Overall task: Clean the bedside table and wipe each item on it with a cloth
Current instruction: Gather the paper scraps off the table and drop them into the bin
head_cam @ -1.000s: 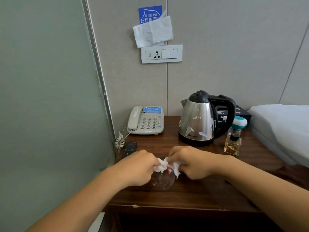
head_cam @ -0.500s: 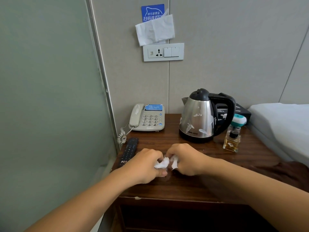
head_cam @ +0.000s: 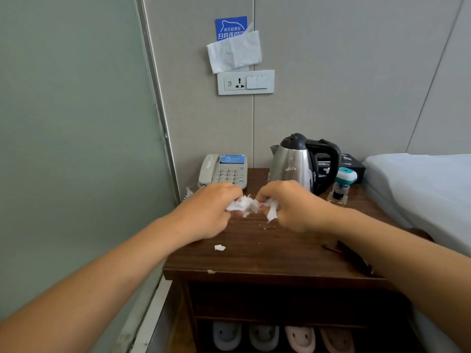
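- Head view, counted: one bedside table (head_cam: 280,253), one telephone (head_cam: 224,170), one kettle (head_cam: 295,161), one small glass bottle (head_cam: 338,196), one teal-and-white gadget (head_cam: 345,175) just behind that bottle, one black box (head_cam: 353,164) at the back right corner
- Two hands over the middle of the tabletop, knuckles up and close together
- Left hand (head_cam: 211,212) has its fingers curled round a crumpled white tissue wad (head_cam: 242,203); the paper pokes out on the thumb side, toward the other hand
- Right hand (head_cam: 293,205) is curled too, pinching a second shred of tissue (head_cam: 272,212) that hangs below its fingertips, just above the wood
- Between the two hands the torn white paper nearly meets; whether it is one piece or two I cannot tell
- One loose tissue scrap (head_cam: 219,247) lies on the table nearer the front edge, apart from both hands; a few tiny white crumbs lie under the right hand
- Several white flecks stick to the kettle's steel side
- On the wall: one socket panel (head_cam: 246,82), one tissue sheet (head_cam: 234,52) tucked above it, one blue sign (head_cam: 230,26)
- Four slippers (head_cam: 263,336) in the shelf below
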### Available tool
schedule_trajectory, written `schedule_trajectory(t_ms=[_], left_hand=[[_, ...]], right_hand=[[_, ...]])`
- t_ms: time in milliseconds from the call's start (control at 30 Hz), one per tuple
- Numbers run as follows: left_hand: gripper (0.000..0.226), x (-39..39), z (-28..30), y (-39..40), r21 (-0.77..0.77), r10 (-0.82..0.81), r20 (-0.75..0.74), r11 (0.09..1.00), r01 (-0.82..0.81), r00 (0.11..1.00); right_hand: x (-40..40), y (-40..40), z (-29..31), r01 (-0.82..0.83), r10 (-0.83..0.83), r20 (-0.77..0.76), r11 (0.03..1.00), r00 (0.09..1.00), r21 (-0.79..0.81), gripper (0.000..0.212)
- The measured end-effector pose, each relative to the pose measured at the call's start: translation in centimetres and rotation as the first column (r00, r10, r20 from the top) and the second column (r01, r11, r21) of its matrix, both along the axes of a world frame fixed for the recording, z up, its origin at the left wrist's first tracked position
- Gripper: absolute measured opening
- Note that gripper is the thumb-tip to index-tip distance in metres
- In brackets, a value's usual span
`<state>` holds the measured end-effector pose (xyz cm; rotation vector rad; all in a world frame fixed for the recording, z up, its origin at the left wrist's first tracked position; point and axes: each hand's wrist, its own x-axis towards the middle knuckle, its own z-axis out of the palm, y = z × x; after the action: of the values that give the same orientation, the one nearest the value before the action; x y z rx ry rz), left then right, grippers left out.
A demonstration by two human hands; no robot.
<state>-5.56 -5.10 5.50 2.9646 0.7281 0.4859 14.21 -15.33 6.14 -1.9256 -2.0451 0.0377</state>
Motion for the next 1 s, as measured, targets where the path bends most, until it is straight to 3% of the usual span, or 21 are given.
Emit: schedule_trajectory(t_ms=[100, 200, 333, 500, 633, 833, 1000], left_hand=[[0.019, -1.6, -0.1, -1.9, 0.006, 0.005, 0.036, 1.000, -0.005, 0.999], [0.039, -3.0, -2.6, -3.0, -0.033, 0.060, 0.037, 0.998, -0.059, 0.998], [0.016, -3.7, -8.0, -1.5, -0.124, 0.183, 0.072, 0.977, -0.173, 0.981], [0.021, -2.7, -10.3, 0.5, -0.202, 0.284, 0.079, 0.943, -0.263, 0.956], [0.024, -1.8, -10.5, 0.9, -0.236, 0.323, 0.072, 0.925, -0.299, 0.944], [0.042, -1.9, -9.7, -0.5, -0.165, 0.252, 0.046, 0.956, -0.241, 0.967], [0.035, -2.6, -8.9, -4.9, -0.101, -0.058, 0.121, 0.992, 0.071, 0.991]], right_hand=[[-0.6, -3.6, 0.0, -0.024, 0.024, -0.033, 1.000, 0.999, -0.007, 0.026], [-2.2, -7.6, -2.2, -0.077, 0.074, -0.067, 0.996, 0.995, -0.051, 0.013], [-4.7, -11.7, -8.8, -0.133, 0.108, -0.152, 0.977, 0.982, -0.165, 0.010], [-6.1, -13.6, -17.5, -0.153, 0.108, -0.171, 0.948, 0.979, -0.280, 0.012], [-5.6, -13.8, -19.7, -0.137, 0.091, -0.161, 0.945, 0.983, -0.296, 0.010], [-5.0, -13.2, -19.0, -0.080, 0.037, -0.193, 0.972, 0.980, -0.219, 0.013], [-5.0, -13.0, -18.7, -0.089, 0.052, -0.195, 0.978, 0.979, -0.188, 0.014]])
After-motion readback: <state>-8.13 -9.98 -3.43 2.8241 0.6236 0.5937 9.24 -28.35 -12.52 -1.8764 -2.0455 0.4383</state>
